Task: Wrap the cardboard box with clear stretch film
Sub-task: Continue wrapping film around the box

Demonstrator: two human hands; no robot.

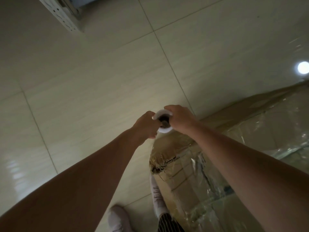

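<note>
I see the tiled floor (83, 72) beneath the film-covered cardboard box (184, 173). Just beyond the box's torn corner, the stretch film roll (164, 130) stands with its long axis upright, core end facing me. My left hand (147, 126) and right hand (180, 119) clasp it from either side.

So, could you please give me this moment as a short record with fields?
roll: stretch film roll, seen end-on, dark core visible
left hand: left hand grips the roll's left side
right hand: right hand grips the roll's right side
box: cardboard box, lower right, on the tiled floor
film: clear film already covers the box's top
damage: torn corner below the roll
other: pale shoes; metal upright
</note>
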